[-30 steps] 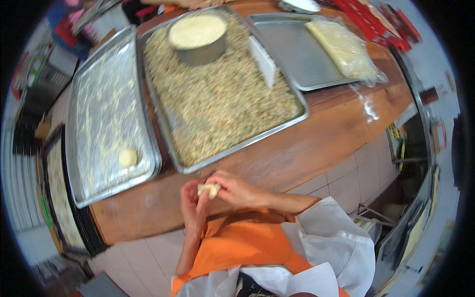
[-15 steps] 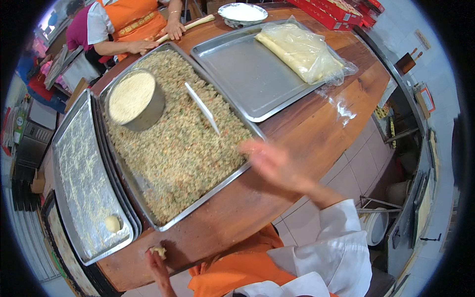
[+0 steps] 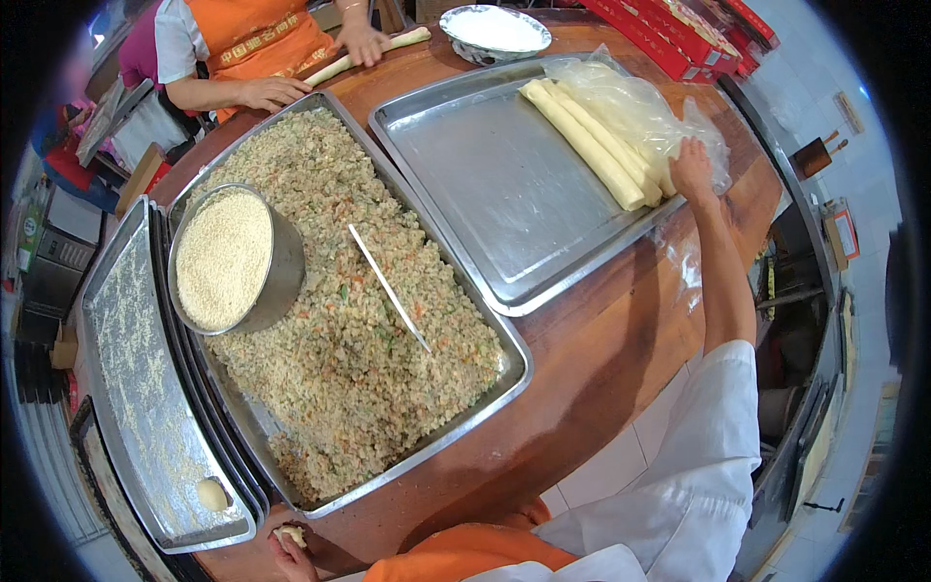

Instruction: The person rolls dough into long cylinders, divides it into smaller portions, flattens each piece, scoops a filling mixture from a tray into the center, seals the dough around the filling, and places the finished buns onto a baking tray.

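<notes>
My right hand [image 3: 692, 173] reaches to the far right tray and is closed on the edge of a clear plastic sheet [image 3: 659, 112]. Beside it lie long pale dough rolls [image 3: 592, 145], partly bared, on the metal tray [image 3: 456, 175]. Low at the near edge of the table, my left hand [image 3: 291, 560] holds a small piece of dough [image 3: 290, 533], apparently with some filling on it. Between the hands is a tray of chopped filling [image 3: 378, 388]. A white scraper [image 3: 388, 286] stands in the filling, and a metal pot of sesame seeds [image 3: 228, 257] rests on it.
Stacked baking trays [image 3: 145, 388] on the left carry scattered seeds and one round dough ball [image 3: 211, 495]. Across the table a co-worker's hands [image 3: 364, 44] lie on a dough strand [image 3: 335, 68]. A bowl of white powder [image 3: 495, 34] and red boxes [image 3: 669, 39] stand at the back.
My right hand has moved from the filling tray's corner out to the plastic sheet. The sheet is drawn back to the right, baring the dough rolls. My left hand keeps its dough piece.
</notes>
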A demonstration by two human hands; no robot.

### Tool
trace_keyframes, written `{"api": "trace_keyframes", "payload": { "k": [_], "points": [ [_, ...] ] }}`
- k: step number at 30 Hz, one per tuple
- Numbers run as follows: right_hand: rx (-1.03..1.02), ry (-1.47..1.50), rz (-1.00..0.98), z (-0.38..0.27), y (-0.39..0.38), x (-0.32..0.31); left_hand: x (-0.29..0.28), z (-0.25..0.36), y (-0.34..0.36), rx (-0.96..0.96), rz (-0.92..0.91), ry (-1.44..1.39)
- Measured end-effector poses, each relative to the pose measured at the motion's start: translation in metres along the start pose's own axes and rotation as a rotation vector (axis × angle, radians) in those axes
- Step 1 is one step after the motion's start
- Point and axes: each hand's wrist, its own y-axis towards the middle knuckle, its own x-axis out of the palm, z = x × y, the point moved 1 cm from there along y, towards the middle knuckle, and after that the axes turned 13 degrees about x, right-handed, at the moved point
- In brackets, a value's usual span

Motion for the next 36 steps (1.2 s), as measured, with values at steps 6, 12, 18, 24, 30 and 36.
{"api": "trace_keyframes", "payload": {
  "k": [6,12,18,24,30,36],
  "points": [
    [-0.164,0.497,-0.383,-0.107,0.023,-0.019,0.010,0.012,0.000,-0.135,0.097,0.039],
    [-0.029,0.580,-0.408,-0.211,0.059,0.028,0.006,0.008,0.005,-0.171,0.148,0.087],
    [0.159,0.174,-0.510,-0.256,0.077,0.057,-0.005,0.004,0.000,-0.232,0.175,0.128],
    [0.753,1.352,-0.514,-0.169,0.073,0.055,-0.001,0.003,-0.009,-0.194,0.229,0.159],
    [0.947,2.667,-0.475,-0.048,0.050,-0.023,-0.007,-0.014,-0.043,0.042,0.403,0.252],
    [0.279,2.615,-0.918,-0.040,0.067,-0.215,0.008,0.064,-0.011,0.450,0.360,-0.023]
  ]
}}
